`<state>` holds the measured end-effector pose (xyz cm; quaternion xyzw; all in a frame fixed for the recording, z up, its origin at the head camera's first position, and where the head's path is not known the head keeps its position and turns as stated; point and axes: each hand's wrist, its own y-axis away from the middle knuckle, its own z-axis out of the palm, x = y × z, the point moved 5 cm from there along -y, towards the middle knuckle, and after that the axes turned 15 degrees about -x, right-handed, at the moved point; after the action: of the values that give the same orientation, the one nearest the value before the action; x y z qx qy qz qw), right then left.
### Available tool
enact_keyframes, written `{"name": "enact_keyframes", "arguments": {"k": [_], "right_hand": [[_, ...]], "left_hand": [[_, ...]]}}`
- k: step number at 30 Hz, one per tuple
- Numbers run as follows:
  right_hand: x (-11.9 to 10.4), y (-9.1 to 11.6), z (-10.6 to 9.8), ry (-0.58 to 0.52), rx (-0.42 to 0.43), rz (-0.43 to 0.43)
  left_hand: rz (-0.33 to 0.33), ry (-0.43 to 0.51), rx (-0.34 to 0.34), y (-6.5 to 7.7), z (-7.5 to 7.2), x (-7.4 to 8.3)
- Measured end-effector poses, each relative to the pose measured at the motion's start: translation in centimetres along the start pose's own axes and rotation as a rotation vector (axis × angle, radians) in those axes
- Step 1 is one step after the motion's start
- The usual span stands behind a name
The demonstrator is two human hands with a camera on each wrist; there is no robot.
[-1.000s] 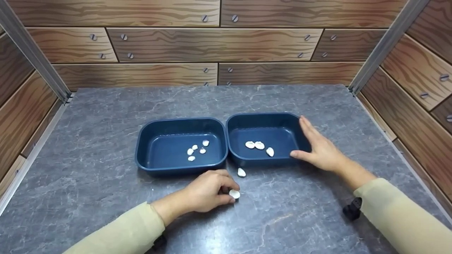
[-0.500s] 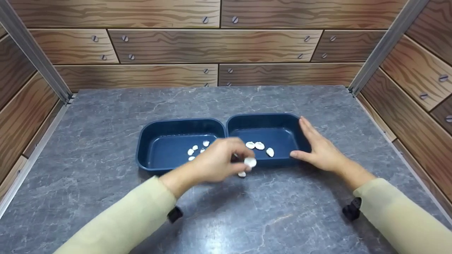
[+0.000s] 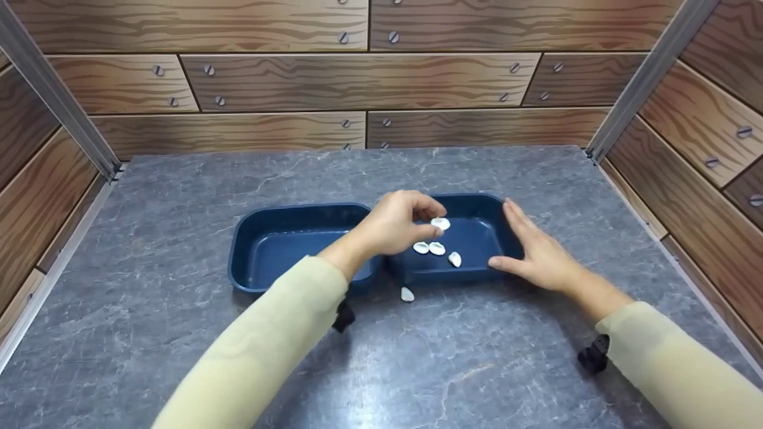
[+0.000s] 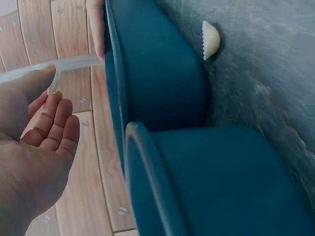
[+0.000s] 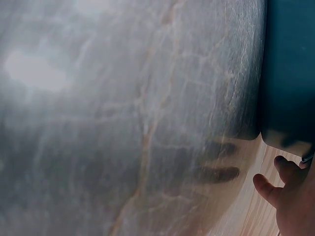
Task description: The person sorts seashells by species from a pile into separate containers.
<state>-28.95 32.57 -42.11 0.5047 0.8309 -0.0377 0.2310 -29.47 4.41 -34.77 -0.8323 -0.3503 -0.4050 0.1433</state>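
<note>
My left hand (image 3: 398, 223) pinches a white seashell (image 3: 440, 223) between thumb and fingers, above the right blue bin (image 3: 484, 235). In the left wrist view the ridged edge of that pinched shell (image 4: 53, 84) shows at the fingertips. Inside the right bin lie three white shells, one (image 3: 455, 259) a little apart from the other two. My right hand (image 3: 545, 259) rests along that bin's right side, fingers straight and thumb at the front rim. On the table in front of the bins lies another shell (image 3: 407, 294).
The left blue bin (image 3: 277, 256) stands beside the right one, partly covered by my left forearm, which hides its right part. A grey marbled table (image 3: 506, 351) carries both bins. Wood-patterned walls (image 3: 274, 80) enclose the back and sides.
My left hand has lifted a shell off the table and carried it forward and right, over the right bin. My right hand has stayed at the bin's side.
</note>
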Motion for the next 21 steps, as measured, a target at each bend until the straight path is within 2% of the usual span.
{"name": "enact_keyframes", "arguments": {"k": [4, 11, 16, 21], "right_hand": [[0.0, 0.0, 0.0, -0.007, 0.0, -0.003], [-0.1, 0.0, 0.0, -0.011, 0.012, -0.031], [-0.1, 0.0, 0.0, -0.008, 0.015, -0.031], [-0.1, 0.0, 0.0, -0.008, 0.007, -0.026]], "left_hand": [[-0.005, 0.043, 0.019, -1.7, 0.2, -0.7], [-0.014, 0.107, 0.065, -3.7, 1.2, -1.8], [-0.021, 0.129, 0.077, -4.8, 2.0, -2.6], [-0.064, 0.132, 0.072, -5.5, 2.8, -3.5]]}}
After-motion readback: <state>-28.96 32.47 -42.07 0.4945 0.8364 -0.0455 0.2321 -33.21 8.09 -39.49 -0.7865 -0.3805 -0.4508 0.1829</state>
